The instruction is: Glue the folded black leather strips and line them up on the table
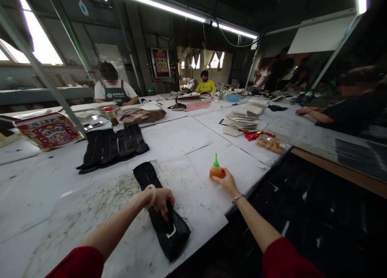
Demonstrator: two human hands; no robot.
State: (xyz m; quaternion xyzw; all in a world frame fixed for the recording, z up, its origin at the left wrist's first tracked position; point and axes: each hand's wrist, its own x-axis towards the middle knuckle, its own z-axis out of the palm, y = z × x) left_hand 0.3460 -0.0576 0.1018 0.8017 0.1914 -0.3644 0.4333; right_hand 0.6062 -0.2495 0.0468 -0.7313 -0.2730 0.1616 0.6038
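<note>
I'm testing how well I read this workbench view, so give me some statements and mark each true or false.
The right hand holds a squeeze bottle with a green nozzle. True.
The left hand holds the red-capped jar. False: it holds a long black piece.
A blue basin stands beyond the stacked sheets. True.
The squeeze bottle's contents look blue. False: they look orange.
A clear plastic box lies near the white table's edge. True.

On the white table [178, 135] before me, a long black piece [161, 226] lies close at eleven o'clock, black panels [113, 147] beyond it, a red patterned box [50, 132] past ten, stacked sheets [242, 119] after twelve, a clear tub [270, 145] at one.
</note>
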